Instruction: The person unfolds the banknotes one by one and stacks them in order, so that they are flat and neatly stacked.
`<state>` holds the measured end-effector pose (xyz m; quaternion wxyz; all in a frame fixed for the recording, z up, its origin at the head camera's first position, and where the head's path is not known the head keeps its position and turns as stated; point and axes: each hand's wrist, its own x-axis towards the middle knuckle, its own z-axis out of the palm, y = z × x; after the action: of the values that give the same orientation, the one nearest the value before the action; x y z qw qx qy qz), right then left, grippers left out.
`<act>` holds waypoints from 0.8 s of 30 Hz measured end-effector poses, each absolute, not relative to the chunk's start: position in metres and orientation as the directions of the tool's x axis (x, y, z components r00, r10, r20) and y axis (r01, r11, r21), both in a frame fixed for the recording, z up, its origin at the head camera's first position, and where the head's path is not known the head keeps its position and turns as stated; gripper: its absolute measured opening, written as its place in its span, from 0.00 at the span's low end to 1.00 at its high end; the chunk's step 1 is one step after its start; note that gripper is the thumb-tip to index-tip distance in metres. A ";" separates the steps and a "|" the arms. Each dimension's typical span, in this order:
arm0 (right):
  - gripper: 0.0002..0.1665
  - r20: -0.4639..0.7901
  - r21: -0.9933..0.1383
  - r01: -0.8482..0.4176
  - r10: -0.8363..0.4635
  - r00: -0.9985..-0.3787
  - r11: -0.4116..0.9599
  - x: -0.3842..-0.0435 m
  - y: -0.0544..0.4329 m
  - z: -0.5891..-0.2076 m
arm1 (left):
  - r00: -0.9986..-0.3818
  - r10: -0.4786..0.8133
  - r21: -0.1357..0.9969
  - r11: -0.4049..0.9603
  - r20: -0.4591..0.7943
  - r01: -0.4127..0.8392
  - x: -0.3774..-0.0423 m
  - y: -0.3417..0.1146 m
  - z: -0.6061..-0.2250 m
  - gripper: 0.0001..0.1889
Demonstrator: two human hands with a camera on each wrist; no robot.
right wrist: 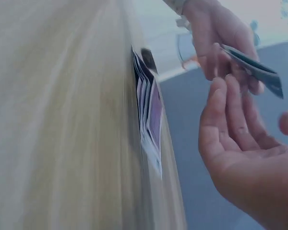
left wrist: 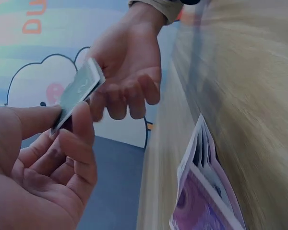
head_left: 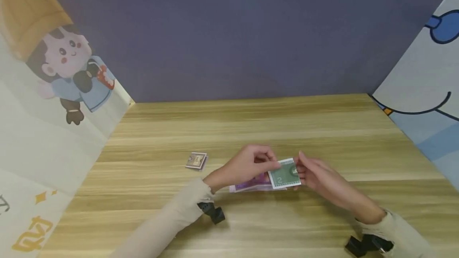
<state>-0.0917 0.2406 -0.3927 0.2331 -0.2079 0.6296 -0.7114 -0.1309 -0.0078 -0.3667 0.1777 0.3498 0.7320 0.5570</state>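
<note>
My left hand [head_left: 244, 166] pinches a small folded green banknote [head_left: 285, 175] marked with a 2 between thumb and fingers. In the left wrist view the banknote [left wrist: 79, 91] tilts upward from the fingertips. Close to its other edge is my right hand [head_left: 324, 180], with its fingers loosely bent. The right wrist view shows a gap between that hand's fingertips [right wrist: 219, 86] and the note, so it holds nothing. Below the hands lie folded purple banknotes [head_left: 247, 185] on the table, partly covered by the left hand and the green note. Several layers of paper show at their edges.
A small folded brown note [head_left: 196, 160] lies on another purplish piece, left of the hands. The wood-grain table [head_left: 251, 126] ends at a dark blue panel [head_left: 251, 35]. Cartoon-printed walls [head_left: 82, 102] stand at both sides.
</note>
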 end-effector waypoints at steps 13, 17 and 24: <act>0.35 -0.086 -0.991 0.130 -0.594 -0.800 -0.031 -0.104 0.182 -0.365 | -0.747 0.601 0.884 0.139 0.283 0.447 -0.129 -0.053 -0.357 0.04; 0.33 -0.093 -0.988 0.147 -0.594 -0.799 -0.043 -0.106 0.176 -0.368 | -0.740 0.599 0.860 0.161 0.305 0.484 -0.127 -0.054 -0.364 0.04; 0.34 -0.108 -0.970 0.221 -0.638 -0.763 -0.099 -0.108 0.172 -0.377 | -0.715 0.627 0.839 0.175 0.308 0.515 -0.126 -0.055 -0.374 0.03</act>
<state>-0.1080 0.1720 -0.3774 0.2979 -0.1732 0.6013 -0.7209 -0.1263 -0.0551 -0.3739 0.0538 0.3735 0.7647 0.5224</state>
